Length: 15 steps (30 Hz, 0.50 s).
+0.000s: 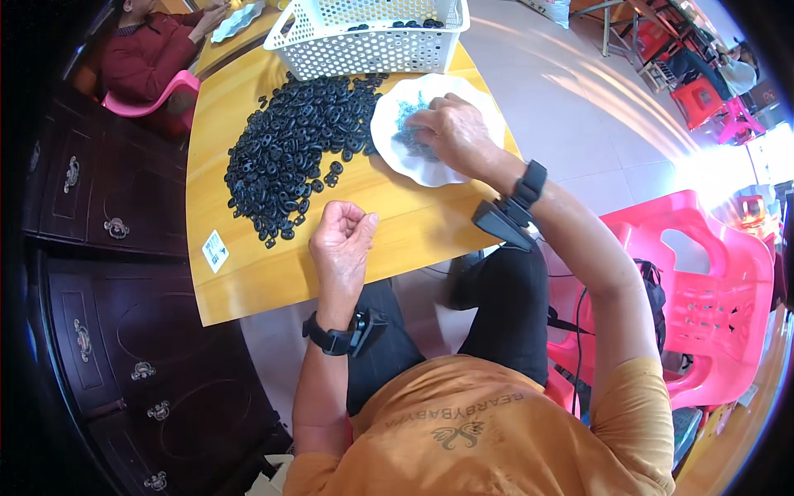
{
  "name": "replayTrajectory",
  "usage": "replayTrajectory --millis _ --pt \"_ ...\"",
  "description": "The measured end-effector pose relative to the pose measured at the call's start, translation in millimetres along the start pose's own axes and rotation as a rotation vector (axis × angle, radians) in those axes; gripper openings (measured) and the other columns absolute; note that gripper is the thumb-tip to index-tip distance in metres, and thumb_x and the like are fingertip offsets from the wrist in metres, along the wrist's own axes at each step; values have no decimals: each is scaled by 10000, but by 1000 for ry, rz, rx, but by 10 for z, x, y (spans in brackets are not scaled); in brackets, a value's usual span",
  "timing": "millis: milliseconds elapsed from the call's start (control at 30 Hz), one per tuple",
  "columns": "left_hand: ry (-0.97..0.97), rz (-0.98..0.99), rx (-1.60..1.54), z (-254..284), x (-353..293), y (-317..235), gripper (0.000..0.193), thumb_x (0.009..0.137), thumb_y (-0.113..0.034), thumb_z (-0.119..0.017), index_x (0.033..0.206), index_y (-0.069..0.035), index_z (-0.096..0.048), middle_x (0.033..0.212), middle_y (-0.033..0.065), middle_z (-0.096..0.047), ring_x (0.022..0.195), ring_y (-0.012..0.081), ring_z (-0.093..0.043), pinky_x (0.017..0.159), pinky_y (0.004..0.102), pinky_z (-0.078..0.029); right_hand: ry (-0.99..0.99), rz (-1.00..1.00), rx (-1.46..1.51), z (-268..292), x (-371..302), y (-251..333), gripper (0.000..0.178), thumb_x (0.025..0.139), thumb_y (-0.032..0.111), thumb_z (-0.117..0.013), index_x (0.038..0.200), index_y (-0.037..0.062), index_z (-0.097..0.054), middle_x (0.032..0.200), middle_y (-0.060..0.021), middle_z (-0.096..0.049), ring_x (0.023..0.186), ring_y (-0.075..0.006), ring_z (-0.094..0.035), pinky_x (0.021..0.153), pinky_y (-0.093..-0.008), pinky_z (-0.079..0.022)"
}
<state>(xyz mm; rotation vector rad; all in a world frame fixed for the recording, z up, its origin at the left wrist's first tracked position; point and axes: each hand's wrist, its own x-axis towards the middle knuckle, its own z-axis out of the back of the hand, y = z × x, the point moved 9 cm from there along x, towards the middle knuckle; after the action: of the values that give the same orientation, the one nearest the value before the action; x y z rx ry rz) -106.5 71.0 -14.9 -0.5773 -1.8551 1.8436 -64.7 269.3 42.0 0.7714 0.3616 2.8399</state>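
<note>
On the yellow wooden table lies a large heap of small black plastic pieces with holes. Just right of the heap is a white wavy-edged plate with small bluish-green and grey bits in it. My right hand reaches over the plate, its fingers bent down together at the bits; their tips are partly hidden. Near the table's front edge, my left hand is closed with thumb against curled fingers. Whatever it may hold is too small to make out. Each wrist wears a black strap with a device.
A white perforated basket with more black pieces stands at the far edge. A white printed card lies at the near left. Dark cabinets flank the left; a pink chair stands right. A person in dark red sits far left.
</note>
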Motion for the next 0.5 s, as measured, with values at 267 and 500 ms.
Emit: replayTrajectory --millis 267,500 --pt "-10 164 -171 -21 -173 -26 138 782 -35 -691 828 -29 -562 685 6 -562 545 46 -485 474 158 -369 45 100 -72 -267 175 113 63 679 124 -667 738 100 -672 706 -74 -568 750 -261 -535 657 -374 -465" --pt "30 174 -372 -36 -217 -2 117 799 -34 -668 864 -3 -576 733 29 -587 608 72 -530 526 183 -418 -53 106 26 -99 89 134 33 696 102 -646 726 87 -644 705 -78 -576 729 -256 -538 653 -368 -465"
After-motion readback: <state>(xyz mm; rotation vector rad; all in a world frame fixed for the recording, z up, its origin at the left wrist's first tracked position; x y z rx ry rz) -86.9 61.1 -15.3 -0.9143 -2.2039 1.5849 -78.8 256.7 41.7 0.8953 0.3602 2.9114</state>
